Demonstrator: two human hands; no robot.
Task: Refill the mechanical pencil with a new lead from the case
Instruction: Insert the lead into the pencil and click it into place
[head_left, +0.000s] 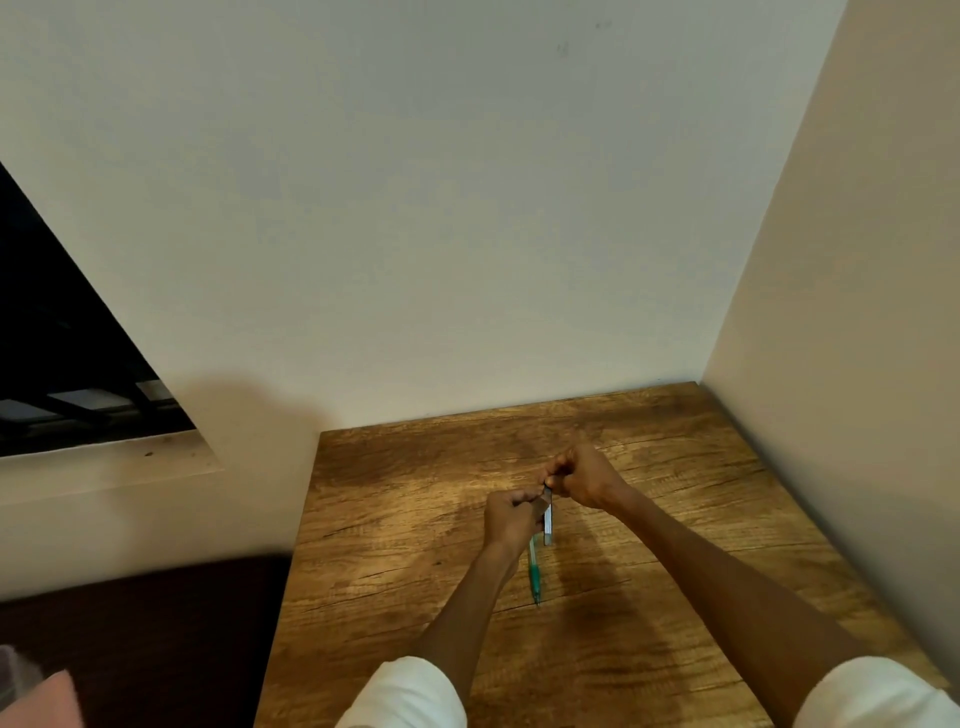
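My left hand (509, 519) is closed around both a green mechanical pencil (534, 574), whose tip points toward me and down at the table, and a slim pale lead case (548, 522) held upright beside it. My right hand (582, 475) is just beyond, its fingertips pinched at the dark top end of the case. Whether a lead is between those fingertips is too small to tell. Both hands hover over the middle of the wooden table (675, 519).
The table sits in a corner, with a wall behind it and a side wall (841, 312) on the right. A dark window (57, 353) with a sill is at the left. Below it lie dark fabric and a pink object (47, 701).
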